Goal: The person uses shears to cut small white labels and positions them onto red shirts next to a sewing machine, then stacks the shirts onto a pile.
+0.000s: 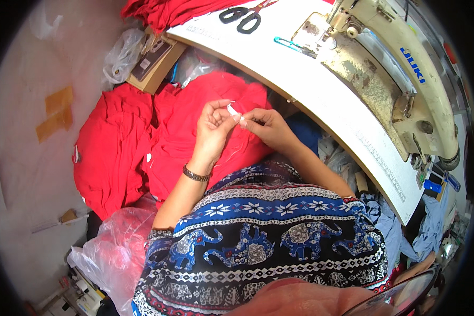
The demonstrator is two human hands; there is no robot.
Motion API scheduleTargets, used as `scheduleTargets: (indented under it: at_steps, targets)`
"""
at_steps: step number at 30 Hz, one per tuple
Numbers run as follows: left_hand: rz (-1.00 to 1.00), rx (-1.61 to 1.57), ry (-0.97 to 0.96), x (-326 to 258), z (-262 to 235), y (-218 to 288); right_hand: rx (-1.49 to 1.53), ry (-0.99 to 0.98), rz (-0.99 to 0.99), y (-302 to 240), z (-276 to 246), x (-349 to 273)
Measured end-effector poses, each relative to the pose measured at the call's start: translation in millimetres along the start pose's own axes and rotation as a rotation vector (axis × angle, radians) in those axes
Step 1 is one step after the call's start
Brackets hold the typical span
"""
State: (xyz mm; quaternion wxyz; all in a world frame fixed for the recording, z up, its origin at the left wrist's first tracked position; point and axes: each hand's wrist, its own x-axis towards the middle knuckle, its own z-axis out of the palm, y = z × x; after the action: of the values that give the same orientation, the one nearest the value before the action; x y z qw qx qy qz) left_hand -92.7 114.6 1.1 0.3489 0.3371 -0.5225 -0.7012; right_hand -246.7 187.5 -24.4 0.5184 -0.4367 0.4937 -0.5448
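Pinched between the thumb and fingers of my left hand is a small white label, probably fabric, though its exact kind is too small to make out. My right hand meets it from the other side, thumb and forefinger closed on its lower end. Both hands are held together over a heap of red cloth that spreads across my lap and to the left. A bracelet-like watch band circles my left wrist.
A white sewing table curves along the right, bearing a cream sewing machine, black-handled scissors and turquoise tweezers. More red cloth lies at its far end. A cardboard box and plastic bags sit left.
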Motion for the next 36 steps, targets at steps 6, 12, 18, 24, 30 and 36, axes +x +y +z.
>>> scheduleTargets:
  at_steps: [6, 12, 18, 24, 30, 36]
  targets:
    - [0.499, 0.73, 0.107, 59.0, 18.8, 39.2, 0.146, 0.041, 0.04, 4.7, -3.4, -6.0]
    - [0.775, 1.171, -0.289, 177.3, 92.1, 77.7, 0.323, 0.11, 0.155, 7.1, 0.2, -8.6]
    - [0.864, 1.248, -0.466, 210.7, 113.7, 59.3, 0.345, 0.168, 0.181, 8.2, 1.3, -10.2]
    - [0.581, 1.56, -0.049, 241.7, 43.6, 70.9, 0.434, 0.17, 0.213, 11.3, -1.9, -4.6]
    - [0.343, 1.816, -0.379, 244.8, 17.6, 103.2, 0.61, 0.104, 0.321, 8.1, -9.6, -2.3]
    - [0.232, 1.711, -0.324, 154.9, -43.7, 141.4, 0.541, 0.127, 0.334, -6.7, -9.1, -10.1]
